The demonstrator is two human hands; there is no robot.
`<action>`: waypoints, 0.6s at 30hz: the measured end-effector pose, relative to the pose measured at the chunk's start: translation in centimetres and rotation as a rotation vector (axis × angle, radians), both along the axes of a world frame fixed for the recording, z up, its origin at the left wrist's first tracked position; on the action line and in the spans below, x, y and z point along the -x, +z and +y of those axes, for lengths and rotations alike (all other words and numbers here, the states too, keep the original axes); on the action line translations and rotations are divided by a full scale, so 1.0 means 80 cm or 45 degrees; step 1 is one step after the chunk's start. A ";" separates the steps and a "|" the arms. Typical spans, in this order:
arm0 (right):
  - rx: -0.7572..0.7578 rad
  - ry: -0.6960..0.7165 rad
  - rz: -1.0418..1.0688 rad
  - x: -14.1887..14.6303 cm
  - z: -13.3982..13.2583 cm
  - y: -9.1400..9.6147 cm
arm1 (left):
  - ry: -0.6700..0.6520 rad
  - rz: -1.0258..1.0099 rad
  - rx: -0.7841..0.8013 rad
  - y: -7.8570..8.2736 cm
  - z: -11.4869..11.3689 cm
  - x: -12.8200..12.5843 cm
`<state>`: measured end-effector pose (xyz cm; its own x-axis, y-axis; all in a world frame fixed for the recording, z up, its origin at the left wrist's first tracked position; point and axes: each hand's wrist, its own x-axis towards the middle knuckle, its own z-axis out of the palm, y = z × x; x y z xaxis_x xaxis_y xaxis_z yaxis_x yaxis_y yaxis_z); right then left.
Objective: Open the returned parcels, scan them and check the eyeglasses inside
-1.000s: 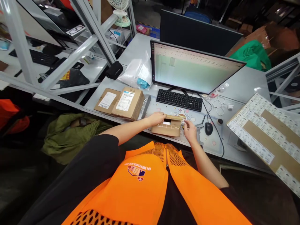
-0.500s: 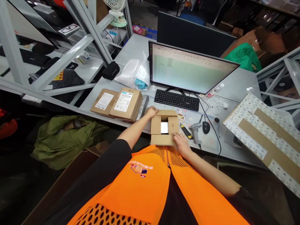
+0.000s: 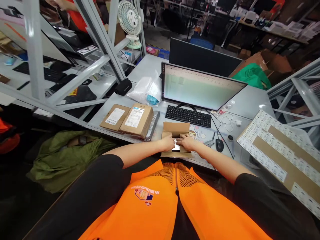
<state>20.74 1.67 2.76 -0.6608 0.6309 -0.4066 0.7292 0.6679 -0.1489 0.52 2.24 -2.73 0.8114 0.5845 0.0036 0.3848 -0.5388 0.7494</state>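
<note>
Both hands, left (image 3: pixel 168 143) and right (image 3: pixel 186 142), half-curled at an open carton (image 3: pixel 176 126), grip unclear, white item (image 3: pixel 176 146) inside.

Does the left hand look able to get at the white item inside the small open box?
Probably yes: the small box stands open, and the left hand is at its opening, close to the white item.

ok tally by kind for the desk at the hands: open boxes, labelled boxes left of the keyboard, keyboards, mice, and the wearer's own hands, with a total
Open box: 1
Labelled boxes: 2 (flatter box, taller box)
Keyboard: 1
Mouse: 1
Hands: 2 (left hand, right hand)
Total: 7
</note>
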 end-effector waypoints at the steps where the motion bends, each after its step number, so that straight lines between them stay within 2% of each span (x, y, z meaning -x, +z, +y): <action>1: -0.027 0.034 -0.047 0.001 -0.003 -0.001 | 0.026 -0.006 -0.019 0.000 -0.002 0.002; 3: -0.081 0.074 -0.092 -0.004 -0.011 0.002 | 0.058 -0.025 -0.085 0.007 -0.002 0.011; 6: -0.243 0.025 -0.056 -0.020 -0.021 0.018 | 0.085 -0.034 -0.254 0.026 0.004 0.038; 8: -0.344 -0.079 -0.009 -0.041 -0.025 0.027 | 0.114 0.014 -0.334 0.040 0.013 0.064; 10: -0.373 -0.256 0.092 -0.071 -0.028 0.031 | 0.139 0.072 -0.338 0.053 0.024 0.091; 12: -0.339 -0.522 0.347 -0.106 -0.031 0.028 | 0.176 0.051 -0.272 0.060 0.035 0.114; 14: -0.286 -0.859 0.710 -0.137 -0.034 0.017 | 0.280 -0.060 -0.124 0.060 0.042 0.126; 16: -0.251 -1.124 0.960 -0.153 -0.041 0.000 | 0.469 -0.215 0.111 0.050 0.043 0.126; 18: -0.213 -1.283 1.044 -0.153 -0.051 -0.019 | 0.716 -0.371 0.385 0.030 0.039 0.114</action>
<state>32.96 -2.43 1.24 0.1112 0.9937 0.0166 0.6538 -0.0605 -0.7543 -8.59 5.32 -0.33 0.3759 0.9251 -0.0536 0.3046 -0.0687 0.9500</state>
